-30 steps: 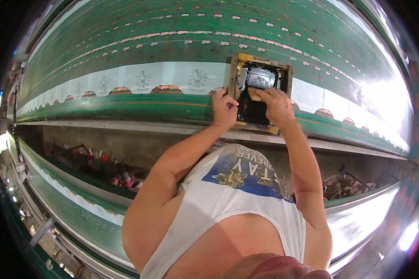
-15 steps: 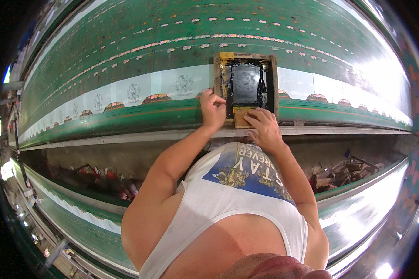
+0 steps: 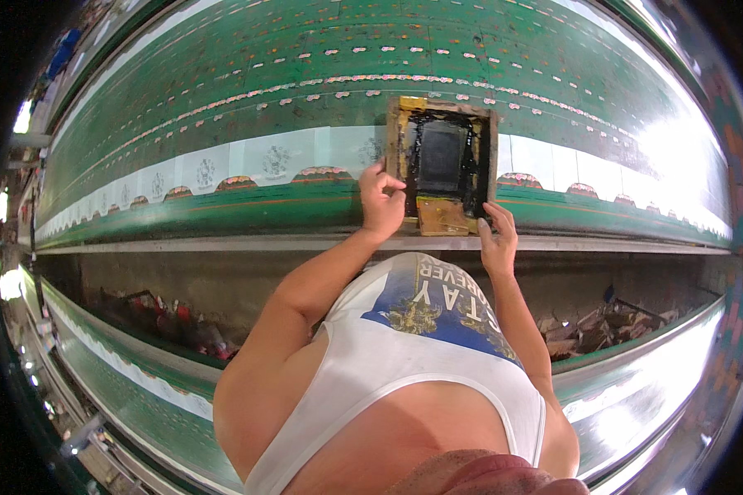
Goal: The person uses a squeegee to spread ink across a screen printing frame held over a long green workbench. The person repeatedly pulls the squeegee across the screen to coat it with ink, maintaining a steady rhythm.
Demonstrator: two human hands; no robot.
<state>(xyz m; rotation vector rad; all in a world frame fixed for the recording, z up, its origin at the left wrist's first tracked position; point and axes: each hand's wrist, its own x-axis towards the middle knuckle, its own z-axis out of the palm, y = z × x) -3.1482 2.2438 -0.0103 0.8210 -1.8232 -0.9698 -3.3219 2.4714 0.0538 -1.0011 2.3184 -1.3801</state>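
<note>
Curled fingers of the left hand point(image 3: 381, 202) grasp the left rail of a wooden screen-printing frame point(image 3: 494, 157) at the green tabletop's point(image 3: 322, 107) near edge. The right hand point(image 3: 499, 235) has let go of the wooden squeegee block point(image 3: 442, 218) and now touches the frame's near right corner; whether it grips, I cannot tell. So both hands attend the frame, the block lying between them on its near end. White panels point(image 3: 239, 165) run alongside; scraps point(image 3: 598, 327) lie below the tabletop's near edge.

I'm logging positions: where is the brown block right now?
In the head view, right of centre, the brown block lies at the near end of the dark-stained frame, between the left hand and the right hand.
</note>
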